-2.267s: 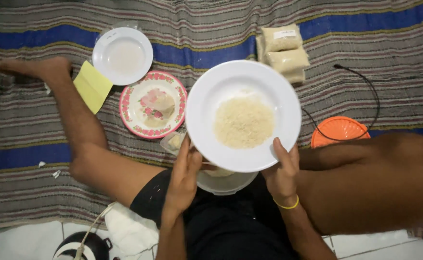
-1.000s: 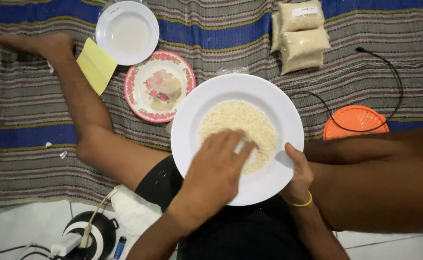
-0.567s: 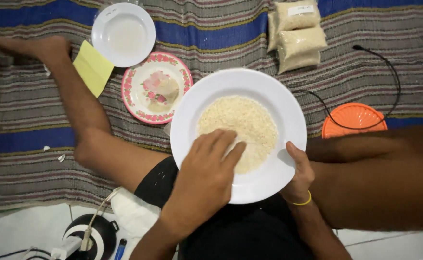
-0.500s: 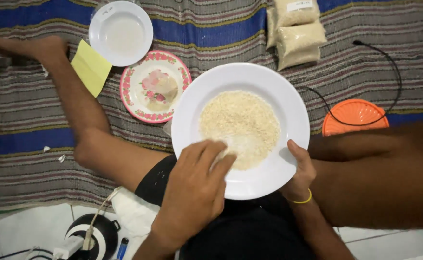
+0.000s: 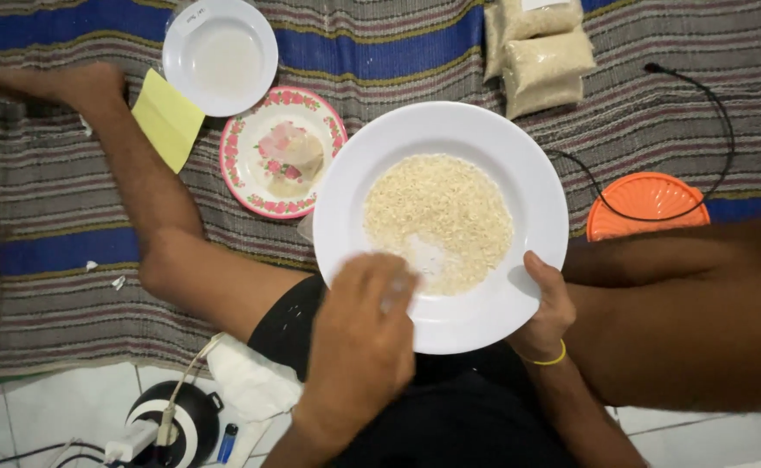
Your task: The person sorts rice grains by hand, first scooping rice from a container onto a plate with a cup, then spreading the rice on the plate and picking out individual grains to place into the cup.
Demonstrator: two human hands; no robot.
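the rice (image 5: 439, 217) lies in a loose heap in the well of the big white plate (image 5: 372, 156), which is held up over the person's lap. taking that plate as the landmark: the heap fills the middle and far part of the well, and on its near side there is a thin, nearly bare patch where the white shows through.

the left hand (image 5: 359, 347) comes in over the near-left rim of the plate, its fingers (image 5: 395, 279) bunched close together and curled down, tips blurred at the edge of that thin patch. i cannot tell whether they pinch any grains. from those fingertips the bulk of the rice lies ahead and a little to the right, toward the far rim. the heap has no real long axis; it is roughly round.

the right hand (image 5: 547, 314) clasps the near-right rim, thumb over the top edge just beside the rice, the other fingers hidden beneath the plate. it wears a yellow band (image 5: 547, 359) at the wrist. of the two, the left hand is the one in among the grains.

beyond the plate's left rim sits a flowered plate (image 5: 242, 139), partly tucked behind it, and farther off a white bowl (image 5: 220, 56). past the far-right rim lie bags of rice (image 5: 540, 56), and to the right an orange lid (image 5: 644, 204).
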